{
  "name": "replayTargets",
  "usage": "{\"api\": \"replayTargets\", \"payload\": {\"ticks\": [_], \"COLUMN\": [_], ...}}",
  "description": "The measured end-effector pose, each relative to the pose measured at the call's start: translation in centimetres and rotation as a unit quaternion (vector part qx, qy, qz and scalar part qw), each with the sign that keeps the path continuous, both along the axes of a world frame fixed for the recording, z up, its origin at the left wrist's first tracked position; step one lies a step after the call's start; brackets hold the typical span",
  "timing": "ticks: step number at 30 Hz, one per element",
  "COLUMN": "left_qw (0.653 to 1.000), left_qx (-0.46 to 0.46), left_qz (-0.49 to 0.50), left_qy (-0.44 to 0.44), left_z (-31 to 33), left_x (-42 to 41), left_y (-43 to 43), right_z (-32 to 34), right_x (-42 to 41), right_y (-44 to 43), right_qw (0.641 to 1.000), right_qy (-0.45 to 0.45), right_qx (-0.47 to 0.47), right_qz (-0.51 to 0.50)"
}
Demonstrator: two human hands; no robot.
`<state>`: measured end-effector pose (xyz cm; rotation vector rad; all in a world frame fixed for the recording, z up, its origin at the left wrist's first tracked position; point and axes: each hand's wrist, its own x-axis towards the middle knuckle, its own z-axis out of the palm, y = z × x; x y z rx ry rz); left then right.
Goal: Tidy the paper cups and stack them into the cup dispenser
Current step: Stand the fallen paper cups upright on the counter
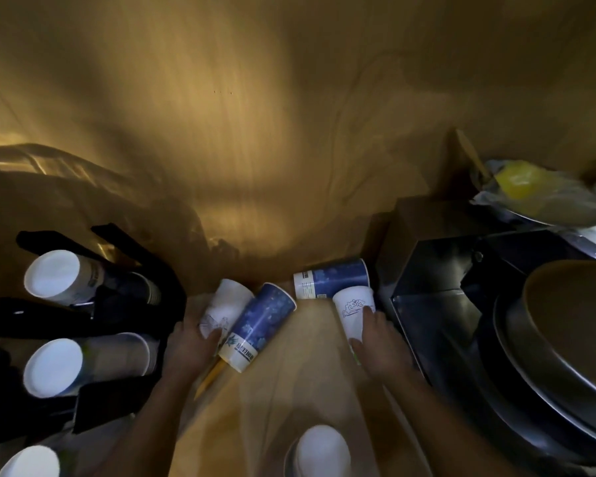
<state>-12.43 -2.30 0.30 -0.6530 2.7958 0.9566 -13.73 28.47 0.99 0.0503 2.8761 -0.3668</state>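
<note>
Loose paper cups lie on the wooden counter [289, 390]. My left hand [188, 346] grips a white cup with a line drawing [226, 306], which lies on its side. A tall blue cup [260, 325] rests against it, also on its side. My right hand [381, 346] holds another white cup with a blue drawing [353, 309]. Behind that cup lies a second blue cup [334, 278]. The black cup dispenser [93, 315] stands at the left, holding stacks of cups with their white bottoms [52, 273] facing me.
A dark metal box [427, 270] stands right of my right hand. Stacked metal pans [565, 356] fill the right side, with a plastic bag holding something yellow [530, 187] behind them. An upturned white cup [320, 449] sits at the near edge. A wooden wall rises behind.
</note>
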Motion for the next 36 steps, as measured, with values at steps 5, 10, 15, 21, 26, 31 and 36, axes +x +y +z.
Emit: {"api": "replayTargets", "payload": {"ticks": [5, 10, 15, 21, 26, 31, 36], "left_qw": [0.997, 0.996, 0.987, 0.975, 0.955, 0.922, 0.914], "left_qx": [0.015, 0.045, 0.123, 0.181, 0.146, 0.196, 0.289], "left_qz": [0.051, 0.053, 0.099, 0.104, 0.044, -0.05, -0.146], "left_qy": [-0.049, -0.063, -0.041, 0.078, 0.255, 0.331, 0.244], "left_z": [-2.1, -3.5, -3.9, -1.7, 4.6, 10.0, 9.2], "left_x": [-0.1, -0.2, -0.1, 0.1, -0.1, 1.7, 4.0], "left_y": [-0.5, -1.1, -1.0, 0.3, 3.0, 7.3, 10.0], "right_z": [-2.3, -3.2, -3.7, -3.4, -2.7, -2.3, -2.7], "right_x": [0.3, -0.1, 0.2, 0.2, 0.5, 0.9, 2.0], "right_y": [0.0, -0.3, -0.6, -0.7, -0.8, -0.8, 0.0], "right_qw": [0.998, 0.999, 0.997, 0.994, 0.996, 0.997, 0.975], "right_qy": [-0.013, -0.012, -0.011, -0.012, -0.009, -0.029, -0.054], "right_qx": [0.063, 0.032, -0.027, -0.058, -0.047, -0.046, -0.159], "right_qz": [0.011, -0.029, -0.064, -0.088, -0.078, -0.063, -0.145]}}
